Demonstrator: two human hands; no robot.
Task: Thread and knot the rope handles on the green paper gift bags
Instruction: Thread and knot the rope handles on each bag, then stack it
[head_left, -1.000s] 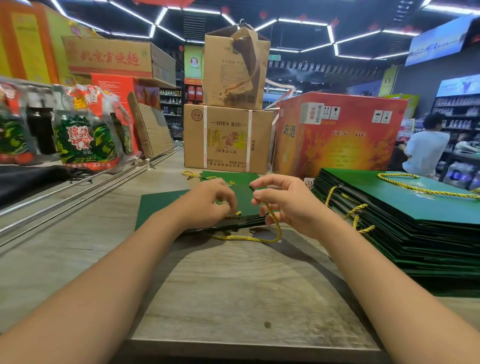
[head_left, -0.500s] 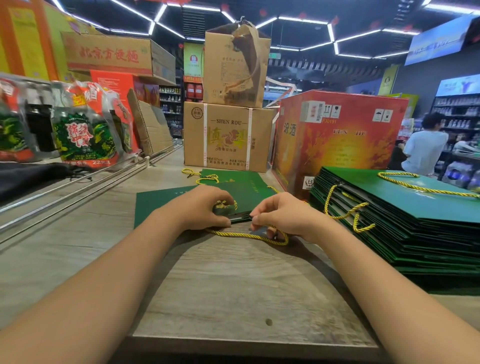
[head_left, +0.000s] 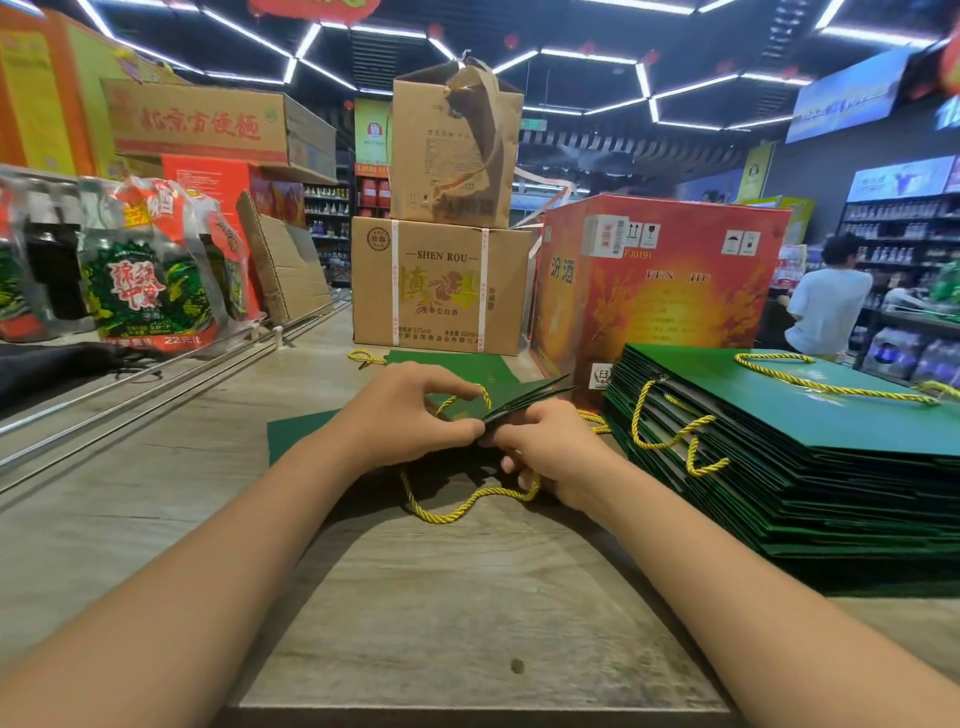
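Observation:
A flat green paper gift bag (head_left: 511, 402) lies on the wooden counter with its near edge lifted and slightly spread. My left hand (head_left: 410, 415) pinches that edge between thumb and fingers. My right hand (head_left: 553, 452) holds the same edge from the right, its fingers curled on the yellow rope handle (head_left: 462, 506). The rope loops down onto the counter in front of both hands. Another yellow rope loop (head_left: 462, 397) shows above the bag between my hands. Another green bag (head_left: 291, 439) lies flat under my left wrist.
A tall stack of flat green bags (head_left: 810, 467) with yellow ropes sits at the right. Brown cartons (head_left: 441, 286) and a red carton (head_left: 660, 291) stand behind. Packaged bottles (head_left: 150, 280) line the left. A person in a white shirt (head_left: 826, 301) stands far right.
The bag's near edge has come up off the counter and spread open. My right hand has shifted lower and closer, and the rope loop now hangs further onto the counter.

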